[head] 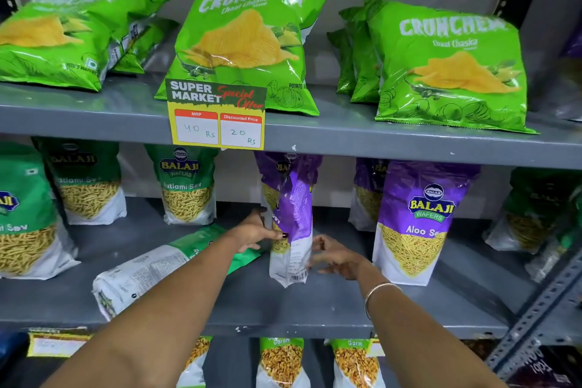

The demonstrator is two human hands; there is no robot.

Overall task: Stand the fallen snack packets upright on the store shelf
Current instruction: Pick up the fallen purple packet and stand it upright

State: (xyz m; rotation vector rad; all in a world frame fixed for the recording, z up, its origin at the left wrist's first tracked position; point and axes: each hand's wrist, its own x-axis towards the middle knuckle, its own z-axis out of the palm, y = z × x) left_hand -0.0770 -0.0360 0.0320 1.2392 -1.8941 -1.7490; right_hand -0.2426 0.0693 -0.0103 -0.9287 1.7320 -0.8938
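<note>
A purple Aloo Sev packet (291, 224) stands upright on the middle shelf (315, 309), turned edge-on toward me. My left hand (255, 231) grips its left side, thumb on the front. My right hand (333, 257) hovers at its right side with fingers spread, a bangle on the wrist; whether it touches the packet I cannot tell. A green and white Ratlami Sev packet (151, 271) lies flat on the shelf, partly under my left forearm. On the upper shelf, green Crunchem packets (63, 35) at the left lie tipped over.
Upright green Ratlami Sev packets (187, 186) stand at the back left, purple Aloo Sev packets (419, 220) at the right. Crunchem bags (252, 38) stand above behind a price tag (217, 116). A perforated metal upright (541, 309) runs at the right. More packets (282, 362) sit below.
</note>
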